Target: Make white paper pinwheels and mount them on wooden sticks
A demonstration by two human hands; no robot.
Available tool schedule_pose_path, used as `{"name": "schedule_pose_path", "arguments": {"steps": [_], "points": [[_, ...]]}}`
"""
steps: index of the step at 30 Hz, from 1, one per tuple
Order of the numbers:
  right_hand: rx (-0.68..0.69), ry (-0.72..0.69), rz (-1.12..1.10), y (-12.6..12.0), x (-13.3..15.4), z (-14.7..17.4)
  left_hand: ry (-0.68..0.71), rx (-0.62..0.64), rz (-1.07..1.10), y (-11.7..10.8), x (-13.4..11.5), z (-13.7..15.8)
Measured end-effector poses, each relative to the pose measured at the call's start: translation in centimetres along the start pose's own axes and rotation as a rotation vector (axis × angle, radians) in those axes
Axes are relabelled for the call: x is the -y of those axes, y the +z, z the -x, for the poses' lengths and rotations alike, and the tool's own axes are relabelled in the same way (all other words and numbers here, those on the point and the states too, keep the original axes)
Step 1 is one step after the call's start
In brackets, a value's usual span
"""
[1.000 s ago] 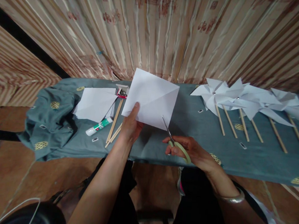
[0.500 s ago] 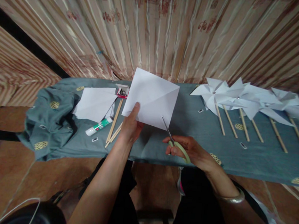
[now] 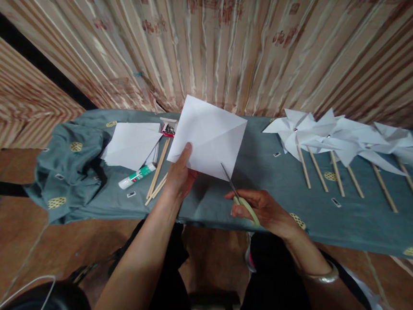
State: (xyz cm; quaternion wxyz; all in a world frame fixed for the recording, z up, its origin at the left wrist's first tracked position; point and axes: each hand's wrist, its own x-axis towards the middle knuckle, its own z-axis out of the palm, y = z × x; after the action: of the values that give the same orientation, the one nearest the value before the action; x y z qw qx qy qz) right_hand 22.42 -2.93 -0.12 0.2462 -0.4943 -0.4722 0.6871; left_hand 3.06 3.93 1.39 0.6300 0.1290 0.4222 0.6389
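Note:
A square sheet of white paper [image 3: 211,134] with diagonal creases is raised above the cloth. My left hand [image 3: 183,174] pinches it at the lower left, thumb on top and fingers underneath. My right hand [image 3: 256,207] grips a pair of scissors [image 3: 244,205] with pale green handles. Their blades lie at the paper's lower right corner, pointing along the crease towards the middle. How far the blades have cut in, I cannot tell. Left of my left hand lie a stack of white paper [image 3: 131,143], a glue stick [image 3: 137,176] and several wooden sticks [image 3: 159,167].
Several white paper pinwheels [image 3: 341,135] on wooden sticks lie along the right side. A small open box of metal pins [image 3: 169,127] sits behind the sticks. The narrow table under a grey-green cloth [image 3: 219,209] backs onto a striped curtain [image 3: 209,44]. Cloth is bunched at the left end.
The scissor blades have come closer together and moved slightly left and down at the paper's corner. The paper and my left hand have shifted only a little.

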Motion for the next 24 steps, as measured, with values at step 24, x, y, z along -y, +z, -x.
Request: {"name": "schedule_pose_path", "arguments": {"steps": [24], "points": [[-0.041,0.024,-0.071,0.32,-0.47,-0.29,-0.010,-0.008,0.026,0.05,-0.11,0.08]]}}
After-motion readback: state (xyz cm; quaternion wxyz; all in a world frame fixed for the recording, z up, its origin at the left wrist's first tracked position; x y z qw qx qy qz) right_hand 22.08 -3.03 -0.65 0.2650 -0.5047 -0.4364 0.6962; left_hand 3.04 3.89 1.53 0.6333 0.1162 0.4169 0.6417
